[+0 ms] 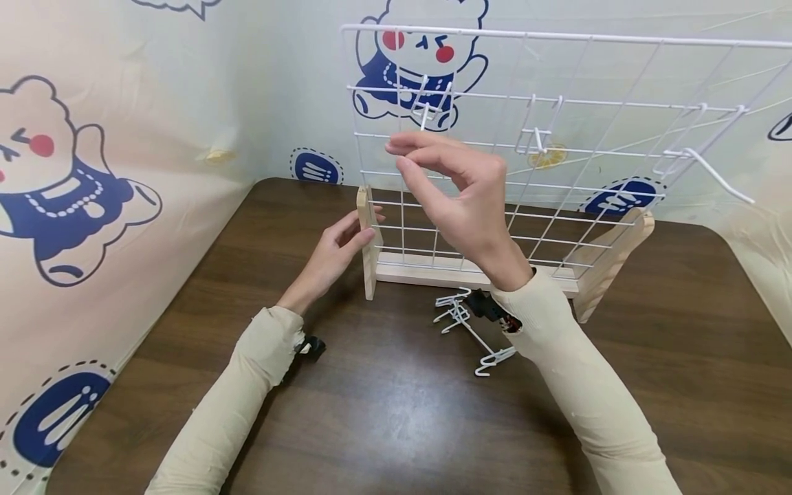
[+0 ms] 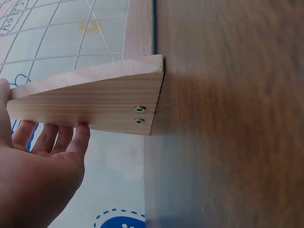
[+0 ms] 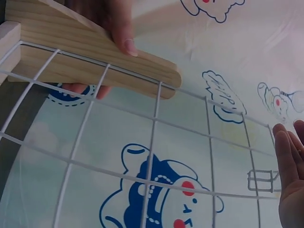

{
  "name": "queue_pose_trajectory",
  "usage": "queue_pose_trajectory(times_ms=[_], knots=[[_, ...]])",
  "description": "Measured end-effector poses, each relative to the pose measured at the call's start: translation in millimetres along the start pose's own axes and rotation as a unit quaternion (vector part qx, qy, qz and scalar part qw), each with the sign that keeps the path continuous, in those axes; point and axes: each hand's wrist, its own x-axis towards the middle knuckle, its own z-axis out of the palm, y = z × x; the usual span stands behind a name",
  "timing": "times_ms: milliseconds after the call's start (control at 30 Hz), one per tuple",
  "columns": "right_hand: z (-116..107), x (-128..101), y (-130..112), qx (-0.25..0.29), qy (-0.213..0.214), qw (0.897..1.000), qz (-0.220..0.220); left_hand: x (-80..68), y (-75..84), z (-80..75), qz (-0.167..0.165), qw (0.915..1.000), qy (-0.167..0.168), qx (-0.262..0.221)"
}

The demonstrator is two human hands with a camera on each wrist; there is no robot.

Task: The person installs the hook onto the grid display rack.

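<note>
Against the grid (image 1: 557, 172), our left hand (image 1: 337, 247) steadied its wooden foot (image 1: 369, 240), fingers relaxed; our right hand (image 1: 458, 185), fingers pinched together emptily, could have knocked the hook (image 1: 425, 110) loose.

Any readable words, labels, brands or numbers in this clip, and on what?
None can be read.
The backdrop cloth bears only cartoon bears and blue badges with white strokes, no letters.
The wire grid, its wooden stand, the loose hooks and the table are unmarked.
</note>
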Motion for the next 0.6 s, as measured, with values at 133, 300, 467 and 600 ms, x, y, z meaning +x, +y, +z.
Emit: queue_pose_trajectory(times_ms=[133,300,467,600], knots=[[0.5,2.3,-5.6,-0.057,-0.009,0.997,-0.041,0.1,0.6,0.8,-0.001,1.0000,0.000,-0.002],[-0.7,-1.8,-15.6,-0.095,-0.028,0.993,-0.067,0.3,1.8,2.1,0.006,1.0000,-0.002,-0.006],[-2.9,-7.7,-25.9,-0.107,-0.027,0.990,-0.083,0.2,0.9,1.5,0.007,1.0000,-0.002,-0.004],[-3.6,-7.7,-29.2,-0.102,-0.011,0.992,-0.075,0.1,-0.7,0.9,0.004,1.0000,0.003,-0.001]])
